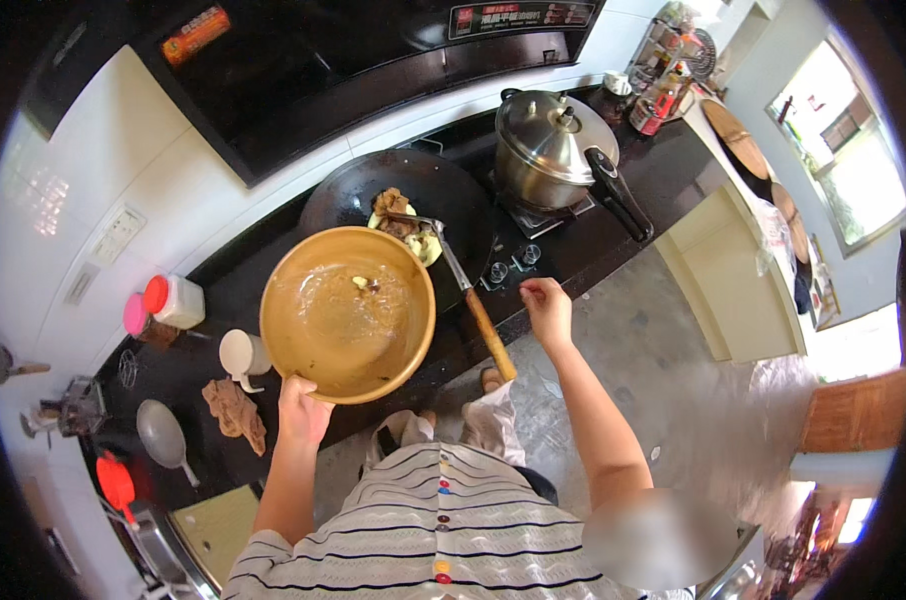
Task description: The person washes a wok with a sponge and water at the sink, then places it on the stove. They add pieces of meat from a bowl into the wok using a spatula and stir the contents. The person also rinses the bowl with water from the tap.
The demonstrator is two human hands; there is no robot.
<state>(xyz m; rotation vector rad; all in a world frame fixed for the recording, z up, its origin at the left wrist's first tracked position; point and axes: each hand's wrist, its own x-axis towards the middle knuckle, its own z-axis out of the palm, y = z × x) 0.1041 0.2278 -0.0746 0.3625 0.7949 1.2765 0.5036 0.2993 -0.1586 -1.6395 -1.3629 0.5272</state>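
Observation:
My left hand [303, 408] grips the near rim of a tan basin [418, 350], which is tilted so that its inside shows. A few small food scraps [363, 284] lie in the wet-looking basin. Behind it is a dark wok [343, 185], partly hidden by the basin, with brown and pale yellow-green food pieces [403, 222] in it. A spatula [488, 330] with a wooden handle rests across the wok, its handle over the counter's front edge. Right of that handle, touching nothing visible, my right hand [546, 310] has its fingers pinched; what they hold, if anything, I cannot make out.
A steel pressure cooker [548, 150] stands on the right burner, its black handle toward the front, near two stove knobs [513, 265]. To the left are a white mug [241, 355], a brown cloth [235, 410], a grey ladle-like strainer [161, 430] and lidded jars [178, 300].

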